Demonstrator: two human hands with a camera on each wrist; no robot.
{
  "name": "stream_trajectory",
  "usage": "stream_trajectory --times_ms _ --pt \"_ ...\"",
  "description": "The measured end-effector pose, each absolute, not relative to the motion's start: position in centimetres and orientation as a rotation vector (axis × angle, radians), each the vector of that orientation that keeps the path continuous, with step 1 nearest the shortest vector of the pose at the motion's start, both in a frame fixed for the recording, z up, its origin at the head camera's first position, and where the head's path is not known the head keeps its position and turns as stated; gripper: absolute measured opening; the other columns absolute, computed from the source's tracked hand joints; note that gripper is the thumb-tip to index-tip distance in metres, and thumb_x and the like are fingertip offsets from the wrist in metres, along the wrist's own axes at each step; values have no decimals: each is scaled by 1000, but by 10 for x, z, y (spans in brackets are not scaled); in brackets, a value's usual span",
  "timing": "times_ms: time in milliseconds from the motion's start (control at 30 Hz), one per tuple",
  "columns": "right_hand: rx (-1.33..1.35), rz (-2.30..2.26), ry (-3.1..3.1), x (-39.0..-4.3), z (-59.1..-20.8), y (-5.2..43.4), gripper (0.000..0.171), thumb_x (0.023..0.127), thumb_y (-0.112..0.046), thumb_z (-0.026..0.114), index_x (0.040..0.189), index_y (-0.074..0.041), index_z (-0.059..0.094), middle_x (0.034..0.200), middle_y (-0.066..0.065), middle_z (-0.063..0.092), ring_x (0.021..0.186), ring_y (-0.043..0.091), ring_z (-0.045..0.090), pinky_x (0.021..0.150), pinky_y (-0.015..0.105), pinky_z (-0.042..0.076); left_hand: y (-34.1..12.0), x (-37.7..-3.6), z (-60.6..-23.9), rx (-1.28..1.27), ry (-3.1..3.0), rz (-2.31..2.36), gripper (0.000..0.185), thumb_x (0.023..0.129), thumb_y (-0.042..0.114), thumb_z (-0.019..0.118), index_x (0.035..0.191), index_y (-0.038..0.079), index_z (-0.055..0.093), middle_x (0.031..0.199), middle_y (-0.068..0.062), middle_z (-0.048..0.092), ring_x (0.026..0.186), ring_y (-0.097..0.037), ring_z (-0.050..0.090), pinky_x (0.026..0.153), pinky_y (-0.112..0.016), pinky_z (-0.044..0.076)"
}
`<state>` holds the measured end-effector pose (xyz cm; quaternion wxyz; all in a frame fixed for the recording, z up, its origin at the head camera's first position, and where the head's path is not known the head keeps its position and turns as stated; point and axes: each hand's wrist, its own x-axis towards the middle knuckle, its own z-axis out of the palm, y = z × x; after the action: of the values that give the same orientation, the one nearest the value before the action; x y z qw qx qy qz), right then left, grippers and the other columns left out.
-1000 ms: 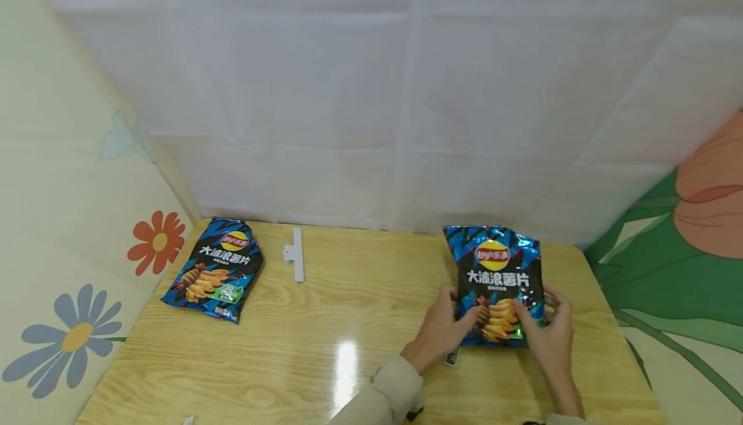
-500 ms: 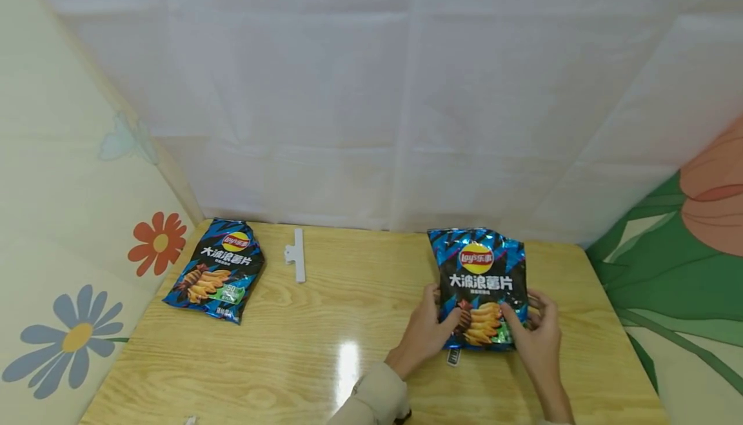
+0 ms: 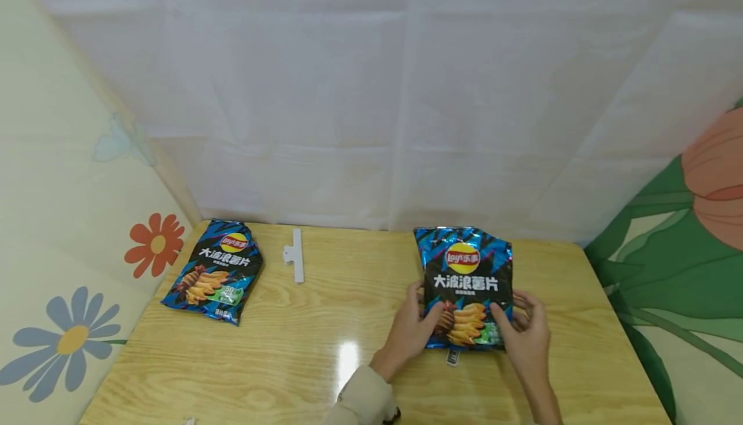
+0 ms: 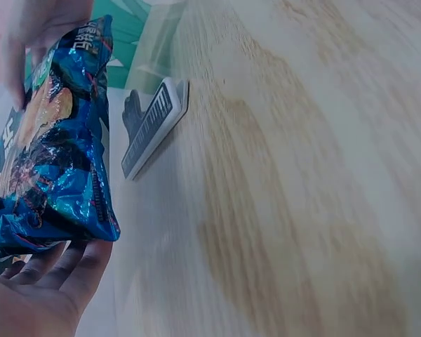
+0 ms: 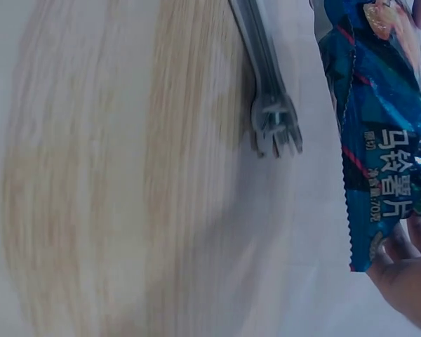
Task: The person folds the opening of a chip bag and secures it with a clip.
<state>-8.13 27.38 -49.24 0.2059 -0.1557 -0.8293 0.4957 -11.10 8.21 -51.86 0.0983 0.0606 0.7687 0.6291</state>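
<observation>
Held between both hands is a blue and black bag of potato chips (image 3: pixel 464 289), front face up, on the right of the table in the head view. My left hand (image 3: pixel 406 331) grips its left lower side, thumb on the front and fingers behind. On the opposite edge, my right hand (image 3: pixel 528 335) grips it the same way. Both wrist views show the bag raised off the tabletop. Below it lies a sealing clip (image 4: pixel 154 126) with a dark label; the head view shows only the clip's end (image 3: pixel 453 356), the bag hiding the rest.
Another matching chip bag (image 3: pixel 215 273) lies at the table's back left. Beside it is a white clip (image 3: pixel 295 256). A small pale tip (image 3: pixel 189 421) pokes in at the bottom edge. A white cloth (image 3: pixel 302 89) hangs behind the wooden table (image 3: pixel 278 360).
Both hands have carried the chip bag leftward, keeping their grip. More of the clip's end shows below it. The other bag and the white clip stay in place.
</observation>
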Motion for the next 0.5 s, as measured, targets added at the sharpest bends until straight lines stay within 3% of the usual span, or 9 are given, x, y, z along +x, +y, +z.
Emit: stream_trajectory --times_ms 333,500 --pt "-347 1424 -2336 -80 -492 256 49 90 -5 71 133 3 48 115 19 63 80 -14 55 70 3 46 59 -108 -521 172 2270 1872 62 101 43 53 150 9 37 107 -8 68 86 -7 63 71 -25 53" --pt "-357 1455 -2337 -80 -493 249 49 90 -7 71 133 2 49 117 19 64 80 -15 56 71 3 46 49 -108 -522 214 2266 1868 57 102 43 51 148 11 40 119 -10 67 96 -10 65 79 -28 54"
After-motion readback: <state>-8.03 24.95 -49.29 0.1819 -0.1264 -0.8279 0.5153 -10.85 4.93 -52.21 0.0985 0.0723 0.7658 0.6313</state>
